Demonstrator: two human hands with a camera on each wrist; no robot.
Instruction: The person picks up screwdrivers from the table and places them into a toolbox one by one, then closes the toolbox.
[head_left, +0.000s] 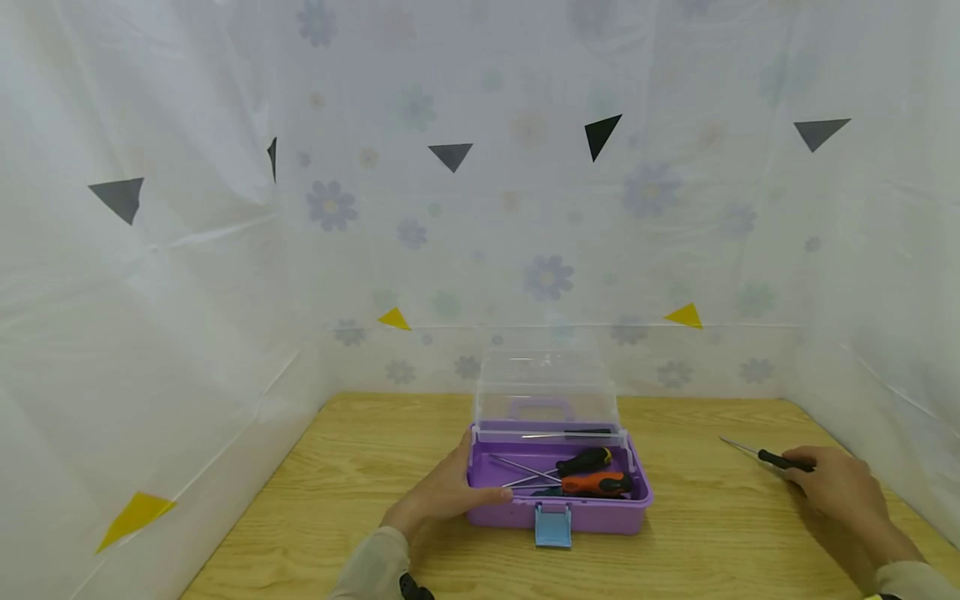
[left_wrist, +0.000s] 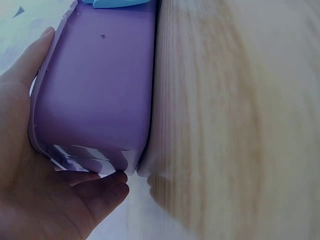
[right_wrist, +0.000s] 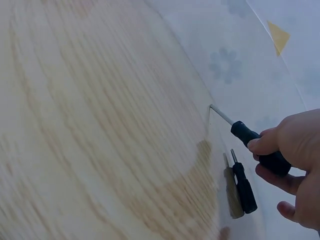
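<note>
Purple toolbox [head_left: 592, 510], black screwdriver [head_left: 772, 457]: no writing.

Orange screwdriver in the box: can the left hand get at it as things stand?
Probably yes: the lid stands open, the orange screwdriver lies uncovered on top, and the left hand already rests against the box.

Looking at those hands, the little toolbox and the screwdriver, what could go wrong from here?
The right hand grips the black screwdriver only by its handle, so its bare tip may scratch the wooden table. The box's clear lid stands upright and might drop shut. A smaller screwdriver lying nearby could get knocked.
</note>
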